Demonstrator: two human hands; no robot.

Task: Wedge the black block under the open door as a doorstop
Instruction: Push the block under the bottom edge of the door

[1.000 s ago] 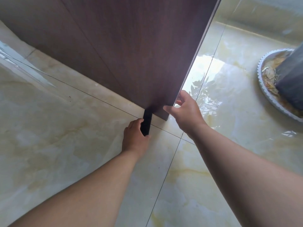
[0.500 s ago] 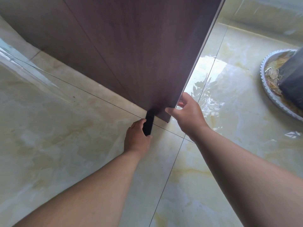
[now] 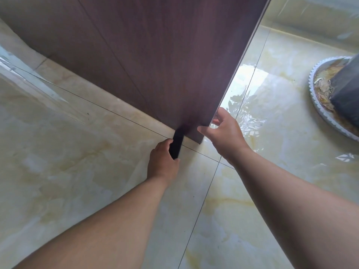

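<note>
A dark brown wooden door (image 3: pixel 165 61) stands open over the glossy tiled floor. The black block (image 3: pixel 177 143) lies on the floor with its far end tucked under the door's bottom edge, close to the free corner. My left hand (image 3: pixel 162 161) is shut on the block's near end, the fingers wrapped round its left side. My right hand (image 3: pixel 223 133) grips the door's lower corner, thumb on the near face and fingers round the edge.
Cream marble-pattern floor tiles (image 3: pixel 77 171) with dark grout lines spread all around. At the right, a white scalloped tray (image 3: pixel 318 111) with dry leaves holds a dark pot (image 3: pixel 347 94).
The block's visible part looks a little shorter, with its far end further beneath the door. Both hands keep their holds. The view has shifted slightly.
</note>
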